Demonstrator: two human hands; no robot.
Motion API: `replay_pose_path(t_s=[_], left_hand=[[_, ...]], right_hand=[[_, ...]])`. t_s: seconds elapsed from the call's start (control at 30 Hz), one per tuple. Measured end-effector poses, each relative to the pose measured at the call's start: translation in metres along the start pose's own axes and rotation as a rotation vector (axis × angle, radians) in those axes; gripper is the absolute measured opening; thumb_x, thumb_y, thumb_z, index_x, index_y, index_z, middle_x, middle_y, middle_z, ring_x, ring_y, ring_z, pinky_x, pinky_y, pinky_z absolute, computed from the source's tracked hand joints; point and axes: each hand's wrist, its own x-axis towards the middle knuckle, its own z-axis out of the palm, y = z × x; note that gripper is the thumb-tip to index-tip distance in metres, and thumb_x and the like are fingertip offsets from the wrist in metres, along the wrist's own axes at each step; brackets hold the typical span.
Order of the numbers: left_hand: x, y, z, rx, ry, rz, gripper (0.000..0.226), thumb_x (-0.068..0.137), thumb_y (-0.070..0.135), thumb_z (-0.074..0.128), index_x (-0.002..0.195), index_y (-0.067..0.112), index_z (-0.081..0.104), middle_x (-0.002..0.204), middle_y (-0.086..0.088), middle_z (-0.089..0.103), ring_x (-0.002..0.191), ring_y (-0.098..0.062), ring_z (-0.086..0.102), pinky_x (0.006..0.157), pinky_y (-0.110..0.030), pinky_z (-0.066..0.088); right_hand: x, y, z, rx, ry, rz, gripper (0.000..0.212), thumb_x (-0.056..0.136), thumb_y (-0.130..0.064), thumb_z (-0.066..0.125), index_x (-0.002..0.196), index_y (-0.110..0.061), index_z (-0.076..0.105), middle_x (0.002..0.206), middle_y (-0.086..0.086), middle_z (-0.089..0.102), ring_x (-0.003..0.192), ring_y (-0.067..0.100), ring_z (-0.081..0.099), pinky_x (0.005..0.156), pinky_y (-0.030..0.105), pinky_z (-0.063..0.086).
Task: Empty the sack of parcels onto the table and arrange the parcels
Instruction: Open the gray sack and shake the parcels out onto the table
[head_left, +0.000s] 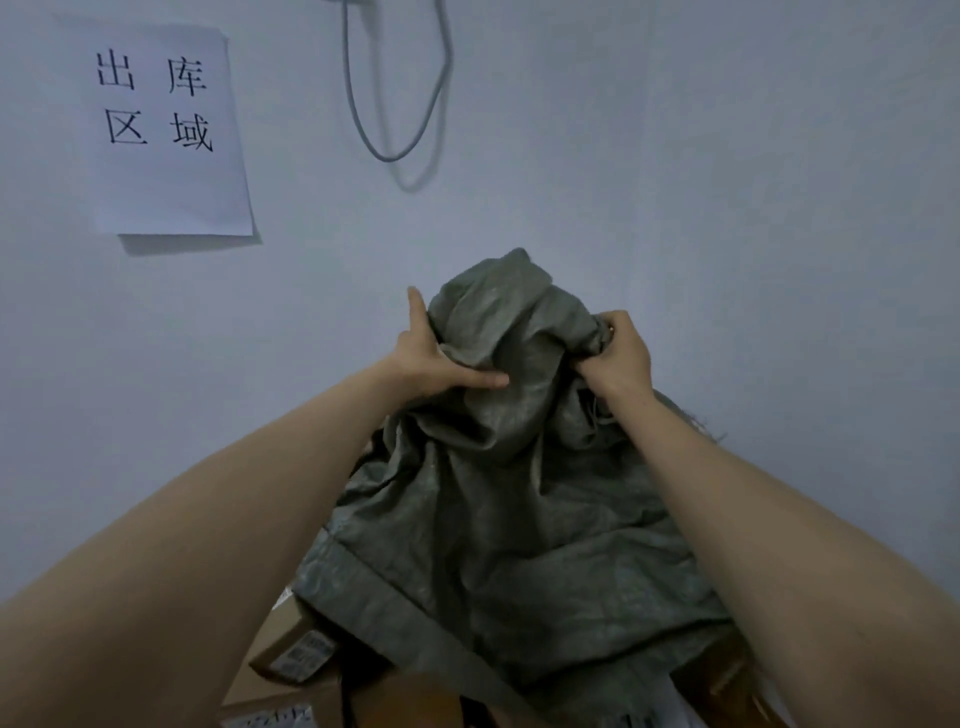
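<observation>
A grey-green woven sack (498, 519) is held up in front of the wall, its closed bottom raised and its open mouth hanging down. My left hand (434, 364) pinches a fold of the sack's upper left part between thumb and fingers. My right hand (618, 353) grips a bunched corner of the sack at the upper right. Brown cardboard parcels (293, 649) with shipping labels lie under the sack's mouth at the bottom of the view. More parcels (727, 675) show at the lower right, mostly hidden by the sack and my forearm.
A plain wall fills the background. A white paper sign (166, 130) with printed characters hangs at the upper left. A grey cable loop (395, 104) hangs from the top centre. The table surface itself is hidden.
</observation>
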Motion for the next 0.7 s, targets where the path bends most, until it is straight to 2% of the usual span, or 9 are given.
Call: replay_pose_path(t_s=[0.03,0.1,0.2,0.27,0.37,0.43,0.53,0.63,0.7], left_hand=[[0.0,-0.002,0.003,0.023,0.039,0.008,0.136,0.051,0.038,0.092,0.152,0.02,0.002,0.149,-0.002,0.037,0.136,-0.022,0.037,0.111,-0.04,0.035],[-0.001,-0.006,0.009,0.077,0.171,0.029,0.08,0.069,0.03,0.084,0.136,0.01,0.046,0.133,-0.008,0.056,0.124,-0.027,0.051,0.104,-0.038,0.042],[0.004,-0.012,0.008,-0.009,0.358,0.012,0.04,0.082,0.024,0.072,0.116,0.005,0.062,0.116,-0.015,0.065,0.11,-0.032,0.059,0.096,-0.043,0.048],[0.007,-0.012,0.0,-0.157,0.473,-0.021,0.031,0.085,0.018,0.067,0.112,0.005,0.063,0.11,-0.014,0.066,0.105,-0.031,0.061,0.094,-0.044,0.05],[0.01,-0.006,-0.014,-0.39,0.615,-0.093,0.024,0.084,0.017,0.063,0.106,0.007,0.063,0.104,-0.012,0.066,0.098,-0.029,0.062,0.093,-0.047,0.052],[0.013,0.005,-0.025,-0.527,0.675,-0.096,0.026,0.083,0.019,0.063,0.107,0.007,0.063,0.103,-0.01,0.067,0.095,-0.027,0.063,0.091,-0.047,0.053],[0.02,0.031,-0.04,-0.701,0.738,-0.008,0.031,0.087,0.018,0.063,0.116,0.008,0.06,0.104,-0.005,0.065,0.09,-0.02,0.062,0.091,-0.038,0.053],[0.022,0.051,-0.046,-0.754,0.739,0.054,0.034,0.09,0.022,0.061,0.121,0.008,0.057,0.105,-0.005,0.062,0.088,-0.017,0.061,0.087,-0.03,0.051],[0.022,0.044,-0.042,-0.642,0.651,-0.068,0.041,0.093,0.032,0.056,0.126,0.009,0.054,0.117,-0.012,0.061,0.105,-0.025,0.061,0.094,-0.035,0.049]], right_hand=[[0.0,-0.005,-0.002,0.056,-0.05,-0.015,0.044,0.073,-0.005,0.073,0.109,-0.015,0.049,0.096,0.0,0.056,0.089,0.018,0.055,0.069,0.024,0.042],[0.002,-0.01,-0.008,0.232,-0.211,0.02,0.059,0.064,-0.006,0.084,0.111,-0.015,0.049,0.099,0.0,0.058,0.087,0.014,0.058,0.069,0.021,0.048],[0.009,-0.001,-0.024,0.338,-0.399,0.125,0.067,0.056,-0.006,0.089,0.111,-0.015,0.052,0.105,0.006,0.064,0.094,0.02,0.065,0.08,0.033,0.056],[0.015,0.007,-0.037,0.13,-0.319,0.096,0.055,0.059,-0.003,0.087,0.102,-0.014,0.054,0.096,0.003,0.063,0.09,0.019,0.062,0.078,0.031,0.053],[0.024,0.014,-0.056,-0.132,0.061,0.1,0.038,0.073,-0.008,0.075,0.103,-0.012,0.053,0.094,0.005,0.056,0.089,0.021,0.055,0.075,0.03,0.043],[0.034,0.011,-0.064,-0.115,0.318,0.07,0.032,0.08,-0.011,0.066,0.108,-0.012,0.05,0.101,0.011,0.058,0.094,0.025,0.056,0.078,0.033,0.041],[0.05,-0.008,-0.073,0.005,0.576,-0.065,0.024,0.085,-0.01,0.056,0.106,-0.015,0.046,0.113,0.011,0.057,0.094,0.021,0.053,0.079,0.025,0.036],[0.059,-0.019,-0.073,0.136,0.667,-0.154,0.02,0.088,-0.008,0.05,0.098,-0.018,0.036,0.105,0.007,0.049,0.089,0.014,0.044,0.076,0.015,0.031],[0.059,-0.007,-0.064,0.126,0.568,-0.07,0.02,0.087,-0.009,0.048,0.096,-0.019,0.034,0.099,0.004,0.047,0.087,0.015,0.044,0.081,0.022,0.037]])
